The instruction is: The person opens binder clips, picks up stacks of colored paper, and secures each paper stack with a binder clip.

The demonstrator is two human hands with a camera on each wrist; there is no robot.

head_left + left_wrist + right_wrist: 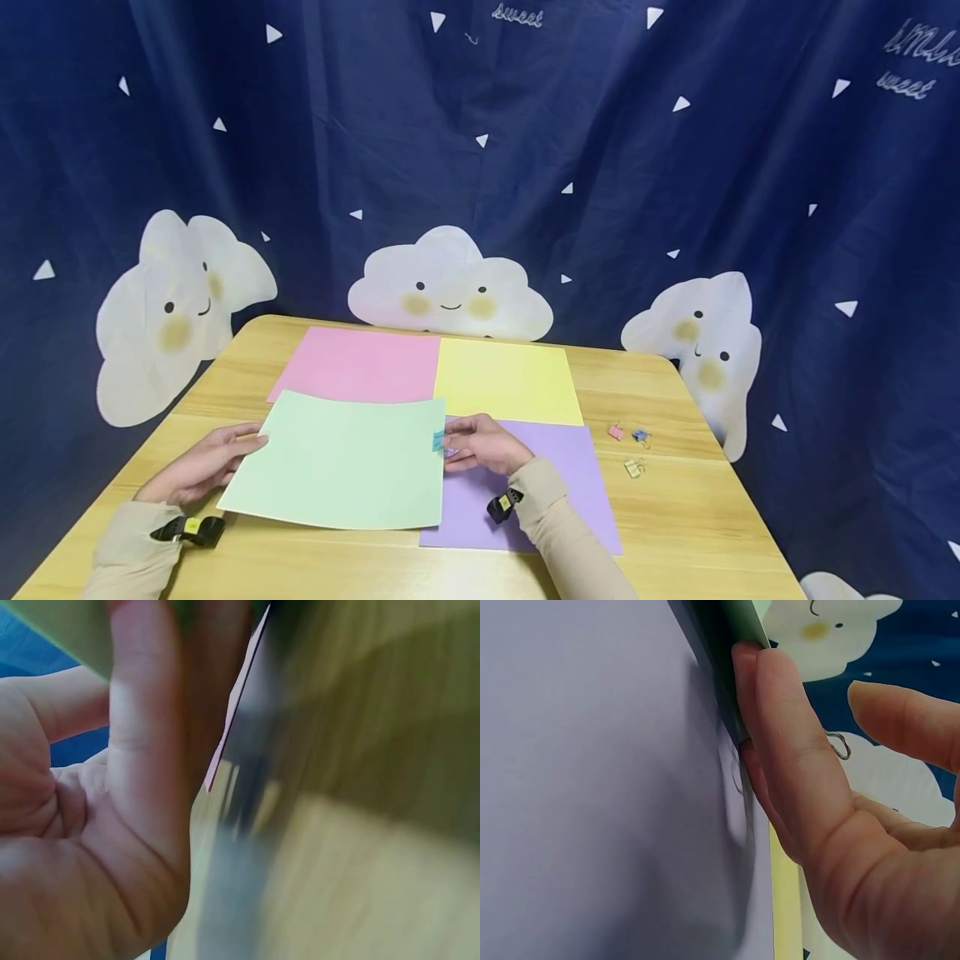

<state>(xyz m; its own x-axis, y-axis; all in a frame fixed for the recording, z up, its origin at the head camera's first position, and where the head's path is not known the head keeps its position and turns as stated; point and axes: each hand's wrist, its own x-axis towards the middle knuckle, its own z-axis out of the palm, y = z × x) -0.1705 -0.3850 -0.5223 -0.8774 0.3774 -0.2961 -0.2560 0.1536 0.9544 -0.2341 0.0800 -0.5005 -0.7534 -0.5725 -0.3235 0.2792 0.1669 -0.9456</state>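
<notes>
Head view: green sheet [337,462] hides purple sheet's [566,492] L side, most of pink sheet's [367,367] near edge & some L hand [202,462] fingers. Teal binder clip [437,440] partly hidden by R hand [486,445]. Pink clip [615,432], blue clip [639,435], yellow clip [633,469]: too small for detail. Sleeves [577,546] & surface [360,575] cut off at btm; backdrop [420,175] lettering (top R, faint anyway) runs off edge. L wrist view: surface blurred, dark streak [244,765] unidentifiable, green sheet cut off up top. R wrist view: teal clip's body hidden, purple sheet cut off L.
</notes>
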